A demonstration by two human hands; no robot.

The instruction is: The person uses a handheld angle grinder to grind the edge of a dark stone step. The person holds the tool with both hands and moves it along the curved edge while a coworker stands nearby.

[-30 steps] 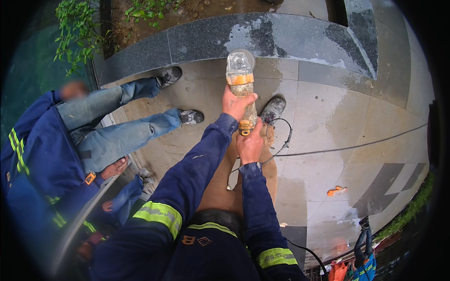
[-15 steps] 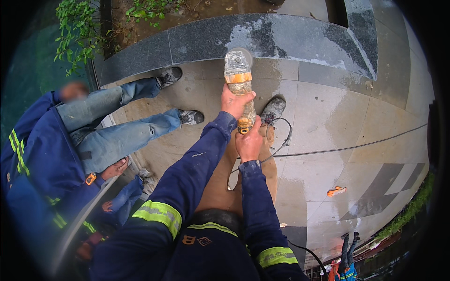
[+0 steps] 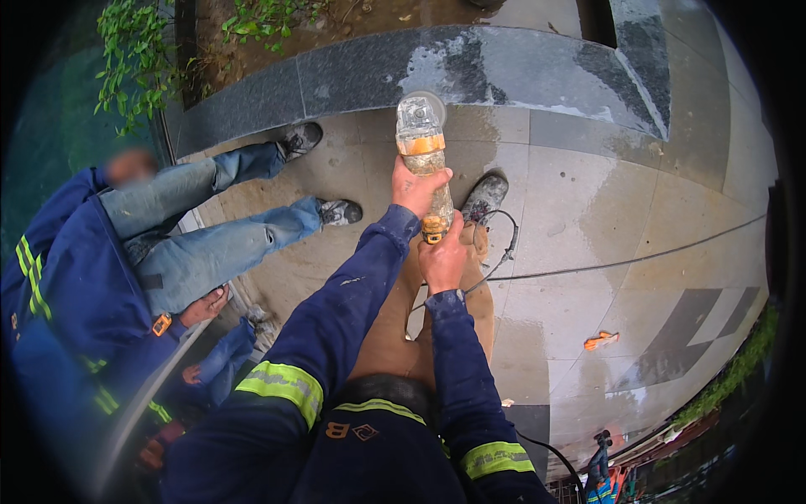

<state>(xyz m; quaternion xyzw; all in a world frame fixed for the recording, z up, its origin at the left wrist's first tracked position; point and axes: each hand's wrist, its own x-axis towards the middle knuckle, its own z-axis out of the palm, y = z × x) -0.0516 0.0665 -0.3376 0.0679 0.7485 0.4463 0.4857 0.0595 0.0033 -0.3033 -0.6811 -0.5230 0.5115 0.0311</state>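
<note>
Both my hands hold a dusty angle grinder with an orange band, pointing away from me. My left hand is wrapped round its body just behind the band. Lower down, my right hand grips the rear end of the handle. At the far end, the pale round disc lies against the front edge of the dark grey stone curb; whether it touches cannot be made out. Wet, light patches mark the curb's top. A black cord loops from near the grinder's rear.
A co-worker in a blue jacket and jeans sits at the left, feet near the curb. The cord runs right over the tiled floor. An orange glove-like thing lies there. Beyond the curb is a planting bed with leaves. Another person is far right.
The grinder and my hands have shifted very slightly to the left in the picture, along with the curb. The distant person at lower right has moved left. My grip is unchanged.
</note>
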